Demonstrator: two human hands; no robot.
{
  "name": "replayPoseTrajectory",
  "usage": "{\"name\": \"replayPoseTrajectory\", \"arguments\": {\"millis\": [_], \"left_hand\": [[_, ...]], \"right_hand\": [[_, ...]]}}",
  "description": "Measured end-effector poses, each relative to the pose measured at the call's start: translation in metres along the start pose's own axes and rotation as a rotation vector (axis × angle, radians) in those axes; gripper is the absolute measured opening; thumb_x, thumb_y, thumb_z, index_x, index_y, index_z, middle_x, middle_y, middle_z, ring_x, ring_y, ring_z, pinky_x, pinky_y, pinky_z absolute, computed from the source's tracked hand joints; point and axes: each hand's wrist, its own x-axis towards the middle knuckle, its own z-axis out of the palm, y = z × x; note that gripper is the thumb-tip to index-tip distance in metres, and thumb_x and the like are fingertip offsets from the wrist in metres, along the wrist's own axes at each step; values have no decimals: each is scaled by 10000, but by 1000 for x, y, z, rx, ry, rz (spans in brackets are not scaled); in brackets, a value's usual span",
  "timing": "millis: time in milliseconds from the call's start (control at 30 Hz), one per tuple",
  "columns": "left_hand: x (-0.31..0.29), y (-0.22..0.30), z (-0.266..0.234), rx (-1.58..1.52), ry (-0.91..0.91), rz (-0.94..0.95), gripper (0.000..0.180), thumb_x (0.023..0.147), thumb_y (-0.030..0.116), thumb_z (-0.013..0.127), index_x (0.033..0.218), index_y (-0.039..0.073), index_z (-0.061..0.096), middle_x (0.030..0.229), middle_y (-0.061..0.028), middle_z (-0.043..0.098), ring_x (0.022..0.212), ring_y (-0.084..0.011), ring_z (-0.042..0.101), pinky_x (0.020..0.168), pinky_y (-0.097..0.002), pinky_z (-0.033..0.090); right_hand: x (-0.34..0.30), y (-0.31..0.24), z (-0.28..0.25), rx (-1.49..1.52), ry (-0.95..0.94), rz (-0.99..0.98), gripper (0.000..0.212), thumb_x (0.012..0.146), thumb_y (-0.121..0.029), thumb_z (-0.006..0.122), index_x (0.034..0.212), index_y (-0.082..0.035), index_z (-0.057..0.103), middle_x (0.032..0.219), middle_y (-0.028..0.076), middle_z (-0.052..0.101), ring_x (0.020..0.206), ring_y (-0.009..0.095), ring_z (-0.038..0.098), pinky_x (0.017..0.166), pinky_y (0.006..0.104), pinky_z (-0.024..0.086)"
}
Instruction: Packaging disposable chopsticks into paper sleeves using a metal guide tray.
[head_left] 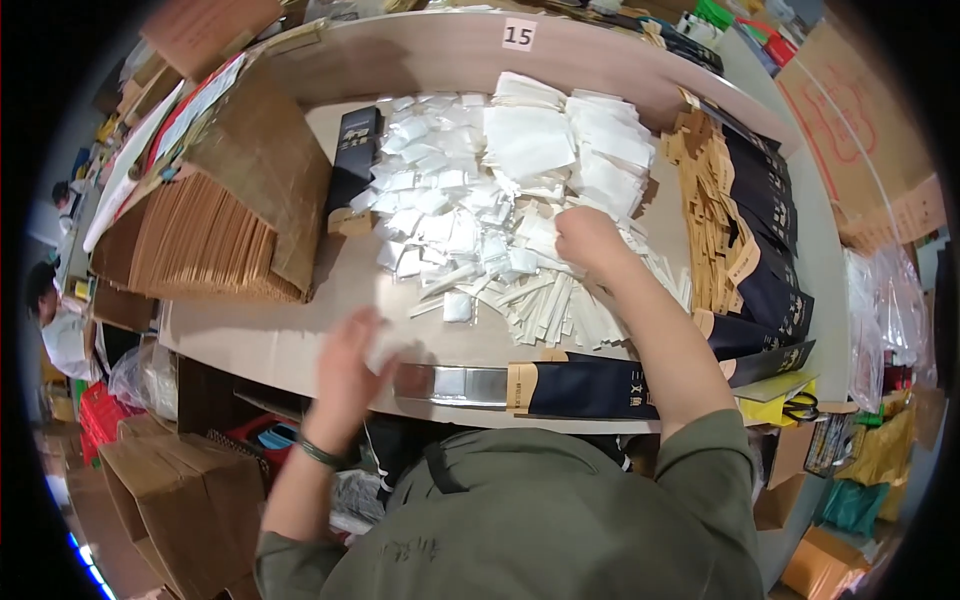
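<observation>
It's a packing workshop, this: small packets [430, 190] heaped on the table [230, 328], cardboard boxes [190, 490] around, 2 people [66, 342] beyond.

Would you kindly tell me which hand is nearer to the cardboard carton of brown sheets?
The left hand. It is in front of the carton, slightly to its right; the right hand is farther right, over the slim white strips.

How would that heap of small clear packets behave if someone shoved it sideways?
The heap of small clear packets would probably spread apart, since they lie loose and overlapping. Each is likely light, being small and thin-wrapped. The shiny wrapping suggests they may slip over one another.
</observation>
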Motion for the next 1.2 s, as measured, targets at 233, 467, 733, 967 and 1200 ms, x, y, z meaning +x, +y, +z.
{"name": "replayPoseTrajectory", "arguments": {"millis": [233,467,733,967,1200], "left_hand": [[79,-129,-127,342,477,-260,208,921,185,647,1058,34,689,912,-136,698,797,-296,676,702,-379,527],[102,-173,-99,369,107,-304,267,919,250,590,1013,30,710,905,-253,676,851,-431,651,726,-484,523],[60,-213,-108,178,310,-278,250,1002,188,516,1157,35,638,1000,-136,688,844,-241,645,716,-380,497],[-75,-95,-39,-723,-18,-539,99,938,65,626,1011,11,665,901,13,625,858,-81,544,794,-232,454],[-37,-50,-4,-772,-417,-548,66,846,14,708,879,-22,664,802,-47,674,742,-113,624,694,-266,511]], "right_hand": [[-78,-95,-46,625,-39,-30,145,786,-147,619,796,-10,665,809,180,667,739,348,642,669,398,510],[-135,-162,22,261,-92,-457,66,843,-159,630,845,-96,646,826,103,587,823,314,622,692,437,512],[-138,-174,27,386,63,-491,240,778,-197,725,935,-72,594,837,104,586,840,293,624,668,432,505],[-189,-117,10,423,190,-346,419,675,-190,830,977,-7,606,1262,220,548,1163,396,536,1006,466,442],[-180,-119,14,369,127,-440,348,697,-149,805,929,15,604,1299,218,537,1181,395,527,999,458,447]]}}
